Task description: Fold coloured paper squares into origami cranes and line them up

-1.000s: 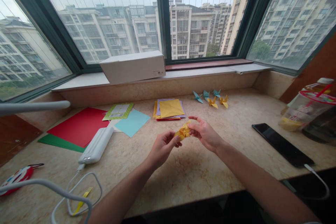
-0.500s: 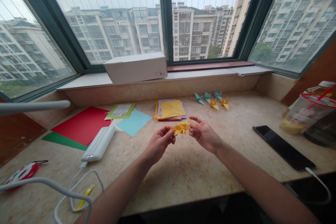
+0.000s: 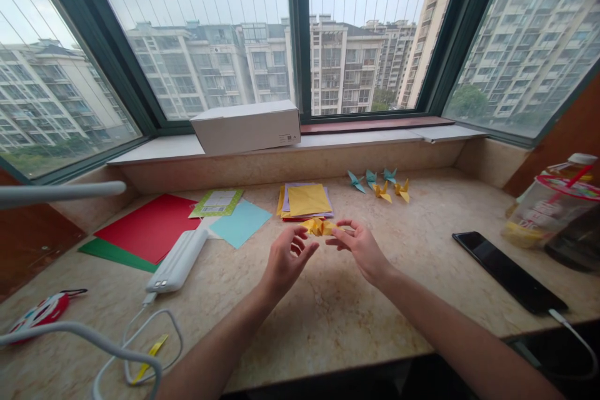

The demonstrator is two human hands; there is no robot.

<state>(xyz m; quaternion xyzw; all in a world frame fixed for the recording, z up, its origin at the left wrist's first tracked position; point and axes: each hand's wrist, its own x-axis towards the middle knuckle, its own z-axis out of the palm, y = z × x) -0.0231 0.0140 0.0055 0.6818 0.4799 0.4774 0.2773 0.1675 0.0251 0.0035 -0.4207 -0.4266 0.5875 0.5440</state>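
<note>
A small folded yellow paper figure (image 3: 317, 226) is held over the marble counter (image 3: 337, 306), just in front of a stack of coloured paper squares (image 3: 306, 200). My right hand (image 3: 357, 245) pinches its right end between thumb and fingers. My left hand (image 3: 285, 257) is at its left end, with the fingers loosened and slightly apart, touching it or just off it. Several finished paper cranes (image 3: 380, 183), blue-green and yellow, stand in a group farther back on the right.
Red, green and light blue sheets (image 3: 149, 227) and a white power bank (image 3: 177, 259) with cable lie left. A black phone (image 3: 510, 271) on a cable and a plastic cup (image 3: 548, 203) sit right. A white box (image 3: 247, 125) rests on the windowsill.
Both hands carried the yellow paper figure forward and lower, toward the paper stack. My left hand loosened its pinch and its fingers spread.
</note>
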